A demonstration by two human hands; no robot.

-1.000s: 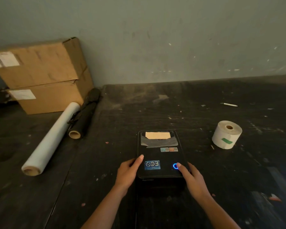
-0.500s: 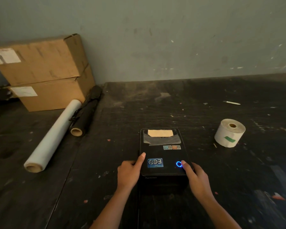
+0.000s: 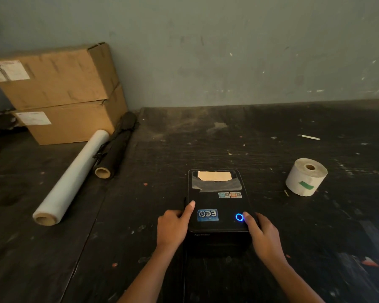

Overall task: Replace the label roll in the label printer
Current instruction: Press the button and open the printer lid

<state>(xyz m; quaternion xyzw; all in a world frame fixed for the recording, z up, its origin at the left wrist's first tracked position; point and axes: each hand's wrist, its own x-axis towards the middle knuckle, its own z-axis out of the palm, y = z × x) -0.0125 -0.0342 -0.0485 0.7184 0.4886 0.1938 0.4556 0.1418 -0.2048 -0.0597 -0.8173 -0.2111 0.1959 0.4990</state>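
Observation:
A black label printer [image 3: 218, 204] sits on the dark table, lid closed, with a blue ring light glowing near its front right corner. Through its top window a brownish roll shows. My left hand [image 3: 173, 226] grips the printer's left side, thumb lying on the lid. My right hand [image 3: 262, 235] grips the right side, thumb beside the blue light. A white label roll [image 3: 305, 177] with a green tape strip stands on end to the right of the printer, apart from both hands.
Two stacked cardboard boxes [image 3: 59, 92] stand at the back left against the wall. A clear film roll [image 3: 72, 178] and a black roll [image 3: 116, 147] lie in front of them. A small white stick [image 3: 309, 137] lies far right on the scuffed table [image 3: 228, 138].
Both hands have stayed on the printer's sides; the left hand's fingers curled tighter against the edge. The view shifted slightly; the printer itself looks unmoved.

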